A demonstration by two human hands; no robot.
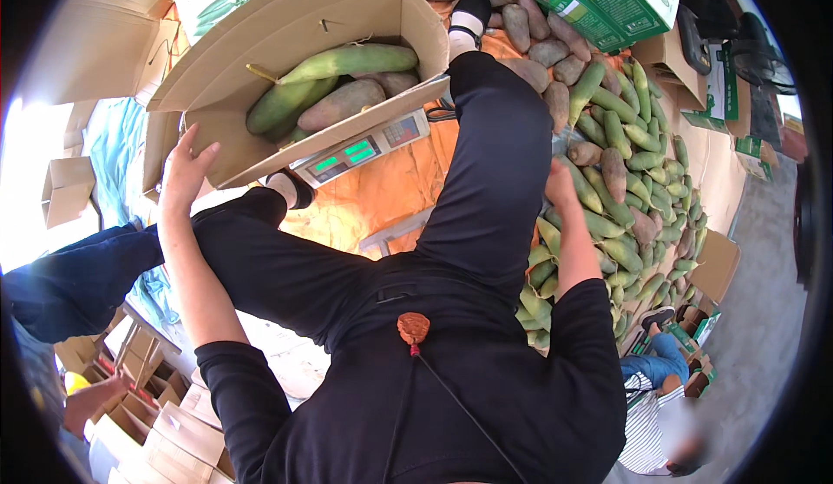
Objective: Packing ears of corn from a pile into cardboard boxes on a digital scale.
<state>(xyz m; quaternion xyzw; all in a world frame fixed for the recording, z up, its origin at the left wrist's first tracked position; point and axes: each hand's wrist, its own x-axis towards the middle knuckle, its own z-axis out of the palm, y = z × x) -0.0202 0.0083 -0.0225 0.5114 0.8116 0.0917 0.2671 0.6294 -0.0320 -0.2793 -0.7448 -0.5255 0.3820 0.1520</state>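
Note:
An open cardboard carton (208,141) stands on a digital scale (351,150) with lit green displays. Inside it lie long green radishes (347,63) and reddish-brown roots (343,105). My left hand (184,170) is at the carton's near left corner, thumb and forefinger apart against the cardboard. Beside my right knee, my right hand (561,187) hangs low at the edge of a large heap of green radishes (638,193). Its fingers are curled downward and mostly hidden, so I cannot see whether they hold anything.
More reddish-brown roots (548,52) lie beyond my right foot on an orange sheet (373,210). Green printed cartons (607,2) stand at the far right. Another person in a striped shirt (644,428) is at the lower right; someone's dark trouser leg (87,271) extends in from the left.

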